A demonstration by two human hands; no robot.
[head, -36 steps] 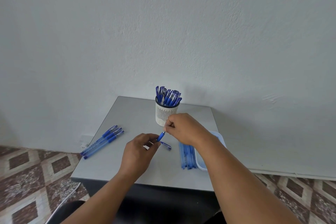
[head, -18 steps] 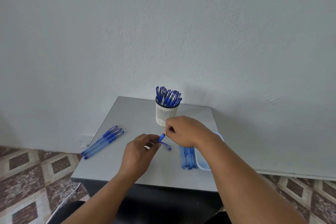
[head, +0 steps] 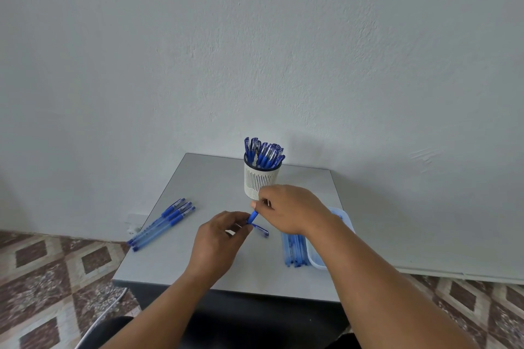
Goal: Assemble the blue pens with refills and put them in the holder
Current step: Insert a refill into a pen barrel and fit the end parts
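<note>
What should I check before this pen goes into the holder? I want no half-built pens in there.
1. Pen held by both hands: ok; left hand and right hand each pinch it.
2. Refill seated inside: cannot tell, fingers hide it.
3. Cap fitted: not ok, it lies on the table.
4. Holder upright and within reach: ok.
5. Room in holder: cannot tell, it looks crowded.
</note>
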